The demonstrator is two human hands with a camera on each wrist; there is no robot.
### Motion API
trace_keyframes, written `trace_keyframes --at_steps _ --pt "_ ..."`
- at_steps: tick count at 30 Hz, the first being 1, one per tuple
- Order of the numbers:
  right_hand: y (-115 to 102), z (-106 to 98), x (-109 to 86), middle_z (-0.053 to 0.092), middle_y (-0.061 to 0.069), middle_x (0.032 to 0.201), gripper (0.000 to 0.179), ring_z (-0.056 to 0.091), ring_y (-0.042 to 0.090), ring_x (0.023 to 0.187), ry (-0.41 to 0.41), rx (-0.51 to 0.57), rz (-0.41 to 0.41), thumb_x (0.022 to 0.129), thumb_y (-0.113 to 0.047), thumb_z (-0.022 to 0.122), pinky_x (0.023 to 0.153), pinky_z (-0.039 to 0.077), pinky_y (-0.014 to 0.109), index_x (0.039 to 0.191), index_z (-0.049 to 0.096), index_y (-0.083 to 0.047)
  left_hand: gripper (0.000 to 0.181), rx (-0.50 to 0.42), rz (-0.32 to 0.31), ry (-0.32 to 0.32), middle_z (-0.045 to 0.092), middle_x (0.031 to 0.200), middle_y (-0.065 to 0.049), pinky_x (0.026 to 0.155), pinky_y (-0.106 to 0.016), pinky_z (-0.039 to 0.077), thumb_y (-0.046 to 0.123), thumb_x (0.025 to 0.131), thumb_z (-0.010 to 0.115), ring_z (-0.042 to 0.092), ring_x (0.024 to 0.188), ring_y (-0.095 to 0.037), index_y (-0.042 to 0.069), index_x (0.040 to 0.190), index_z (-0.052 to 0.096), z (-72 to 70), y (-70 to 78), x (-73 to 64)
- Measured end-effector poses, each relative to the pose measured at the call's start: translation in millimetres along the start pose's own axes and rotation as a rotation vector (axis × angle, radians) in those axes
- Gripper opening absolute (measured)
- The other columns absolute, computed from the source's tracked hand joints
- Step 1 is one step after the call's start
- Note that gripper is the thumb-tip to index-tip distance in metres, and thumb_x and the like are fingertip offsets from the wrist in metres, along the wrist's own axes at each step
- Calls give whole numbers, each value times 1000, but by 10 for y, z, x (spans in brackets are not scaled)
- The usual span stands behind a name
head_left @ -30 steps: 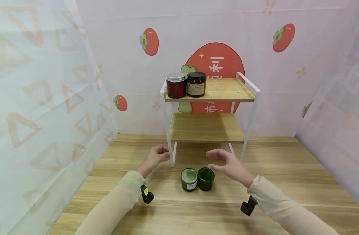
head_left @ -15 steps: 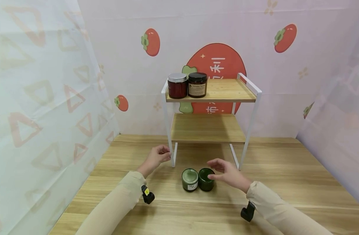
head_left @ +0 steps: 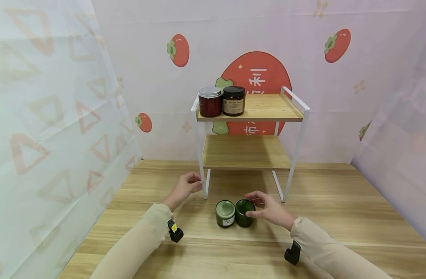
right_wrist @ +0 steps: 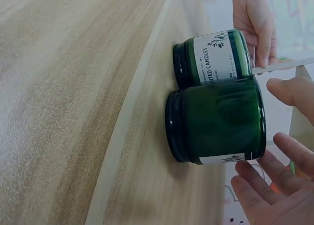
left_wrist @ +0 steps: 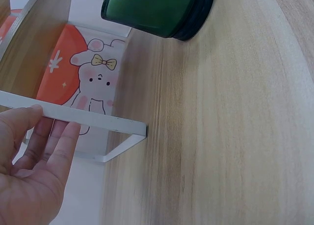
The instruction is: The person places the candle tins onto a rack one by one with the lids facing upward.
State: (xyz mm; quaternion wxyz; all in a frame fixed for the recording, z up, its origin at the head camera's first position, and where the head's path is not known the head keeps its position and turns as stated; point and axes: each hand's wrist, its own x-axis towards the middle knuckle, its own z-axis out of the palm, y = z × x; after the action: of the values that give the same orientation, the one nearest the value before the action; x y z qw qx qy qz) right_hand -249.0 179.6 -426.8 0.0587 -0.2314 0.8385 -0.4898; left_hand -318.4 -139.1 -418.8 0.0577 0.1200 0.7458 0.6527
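Two green glass candle jars stand side by side on the table before a shelf rack; their dark, lid-like rims face down. The left candle jar (head_left: 225, 214) bears a white label. My right hand (head_left: 270, 211) is spread at the right candle jar (head_left: 242, 221), thumb in front and fingers behind; in the right wrist view, the thumb stands apart from the glass, while fingertips (right_wrist: 241, 168) are close to it, contact unclear. My left hand (head_left: 183, 188) pinches the rack's white front-left leg (left_wrist: 93, 118) between thumb and fingers.
The rack has a wooden top shelf (head_left: 268, 106) and a lower shelf (head_left: 246, 151). On the top left stand a dark red jar with a silver lid (head_left: 210, 102) and a labelled brown jar with a black lid (head_left: 233, 102). Printed cloth walls (head_left: 143, 69) surround the table.
My right hand has come down and slightly leftward, from above and right of the right candle jar to around it. The left hand stays on the rack leg; the jars have not moved.
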Motion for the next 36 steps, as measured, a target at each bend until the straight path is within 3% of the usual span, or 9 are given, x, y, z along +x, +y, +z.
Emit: trace_keyframes --at_steps 10,21,36 --pt "37 34 27 60 17 124 60 59 32 111 -29 -24 31 80 -21 80 97 52 48 128 54 2 15 -3 -3 2 58 95 -8 86 -29 59 -3 92 61 60 92 -20 -9 104 56 -8 1 -1" --pt "54 56 39 60 17 121 67 59 34 109 -55 -18 47 76 -16 83 94 53 51 131 51 3 15 -9 -11 1 58 95 -8 86 -29 59 -3 92 61 60 99 -29 -9 105 56 -8 -9 7" --pt "121 101 41 59 15 117 69 60 31 106 -88 -38 61 72 -14 86 89 55 40 127 50 5 15 -14 -4 11 59 94 -7 85 -28 59 -3 92 61 60 97 -27 -9 104 56 -2 -25 17"
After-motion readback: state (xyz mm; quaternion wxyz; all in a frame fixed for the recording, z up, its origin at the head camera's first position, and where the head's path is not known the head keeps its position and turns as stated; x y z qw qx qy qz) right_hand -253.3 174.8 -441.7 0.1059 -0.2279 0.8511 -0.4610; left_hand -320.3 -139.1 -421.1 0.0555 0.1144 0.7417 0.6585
